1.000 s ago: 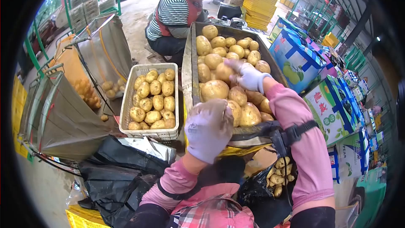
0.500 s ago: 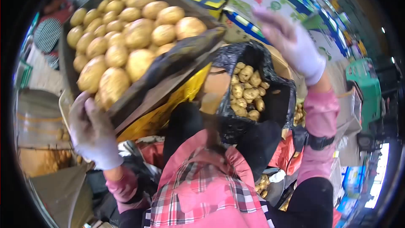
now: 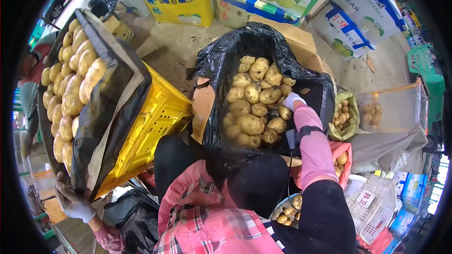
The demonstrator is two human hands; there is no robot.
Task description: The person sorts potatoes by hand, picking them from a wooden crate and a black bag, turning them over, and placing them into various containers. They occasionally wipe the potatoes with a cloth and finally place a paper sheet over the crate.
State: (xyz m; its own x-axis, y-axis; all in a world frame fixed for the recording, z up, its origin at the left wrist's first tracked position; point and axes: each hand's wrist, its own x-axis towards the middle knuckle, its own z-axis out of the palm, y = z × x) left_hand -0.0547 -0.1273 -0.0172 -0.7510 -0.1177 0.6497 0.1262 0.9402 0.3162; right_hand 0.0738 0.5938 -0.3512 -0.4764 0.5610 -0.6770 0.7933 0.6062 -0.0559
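My left hand (image 3: 75,202), in a pale glove, is at the near lower corner of a crate on the left, its fingers stretched and apart. Large potatoes (image 3: 71,95) fill that crate, which has a dark liner (image 3: 115,99) over its rim. My right hand (image 3: 294,99), also gloved, reaches into a cardboard box lined with a black plastic bag (image 3: 214,63). It is at the right side of the potatoes (image 3: 252,93) in the bag. Its fingers are mostly hidden, so any hold on a potato cannot be made out.
A yellow plastic crate (image 3: 150,122) stands under the lined one. Fruit cartons (image 3: 179,7) line the back. On the right are a green sack (image 3: 346,117) with potatoes, a red bag (image 3: 346,153), a white basket (image 3: 372,202) and a green bin (image 3: 426,70).
My view has turned right. My right hand has come down from the air into the black-lined box. My left hand remains by the lower corner of the potato crate.
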